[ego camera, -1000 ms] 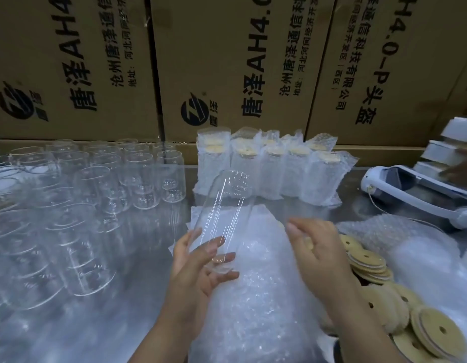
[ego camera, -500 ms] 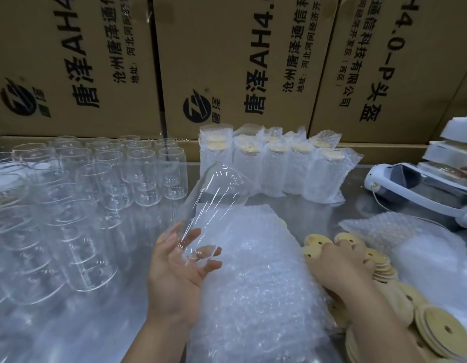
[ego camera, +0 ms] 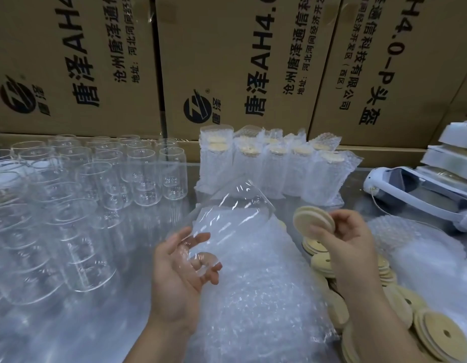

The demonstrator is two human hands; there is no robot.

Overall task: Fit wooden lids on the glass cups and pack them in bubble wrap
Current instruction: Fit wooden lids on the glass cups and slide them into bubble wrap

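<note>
My left hand (ego camera: pixel 180 273) holds a clear glass cup (ego camera: pixel 227 218) by its base, tilted with the mouth up and to the right. My right hand (ego camera: pixel 350 237) pinches a round wooden lid (ego camera: pixel 312 222) just right of the cup's mouth, apart from it. A stack of bubble wrap bags (ego camera: pixel 256 292) lies under both hands. Loose wooden lids (ego camera: pixel 436 336) are heaped at the lower right.
Several empty glass cups (ego camera: pixel 83 192) crowd the left of the metal table (ego camera: pixel 69 323). Wrapped, lidded cups (ego camera: pixel 274 166) stand in rows at the back centre before cardboard boxes (ego camera: pixel 227 61). A white device (ego camera: pixel 415 189) and more bubble wrap (ego camera: pixel 415 247) lie right.
My right hand went down to the lid pile, picked up a wooden lid and raised it toward the cup's mouth. The cup tilted further to the right in my left hand.
</note>
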